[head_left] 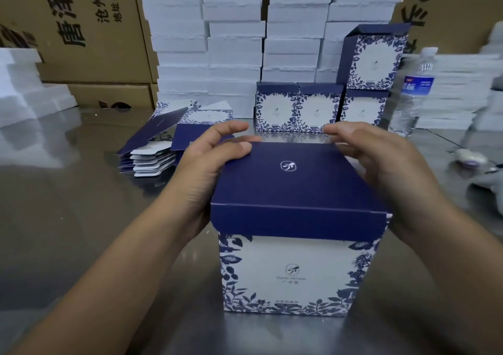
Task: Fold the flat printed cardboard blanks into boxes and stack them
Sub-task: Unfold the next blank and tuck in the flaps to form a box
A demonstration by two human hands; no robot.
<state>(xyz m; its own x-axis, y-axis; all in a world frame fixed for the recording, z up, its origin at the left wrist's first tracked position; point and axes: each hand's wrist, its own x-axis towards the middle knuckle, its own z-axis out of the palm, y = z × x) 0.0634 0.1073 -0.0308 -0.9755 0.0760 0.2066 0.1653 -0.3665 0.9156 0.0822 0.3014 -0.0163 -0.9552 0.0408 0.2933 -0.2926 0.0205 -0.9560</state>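
Note:
A folded blue-and-white floral box [294, 273] stands upright on the steel table in front of me, its navy lid panel [294, 180] lying over the top. My left hand [206, 169] holds the box's left side, thumb resting on the lid's far left corner. My right hand [381, 164] holds the right side, fingers curled near the lid's far right corner. A pile of flat printed blanks [168, 142] lies behind on the left. Finished boxes [296, 106] stand in a row at the back, with one more box [373, 57] stacked on the right one.
Tall stacks of white foam pieces [236, 41] rise behind the boxes. Brown cartons [81, 27] stand at the back left, with white foam [27, 87] on the table's left. A water bottle [411, 93] stands at the right beside more white stacks [460, 93].

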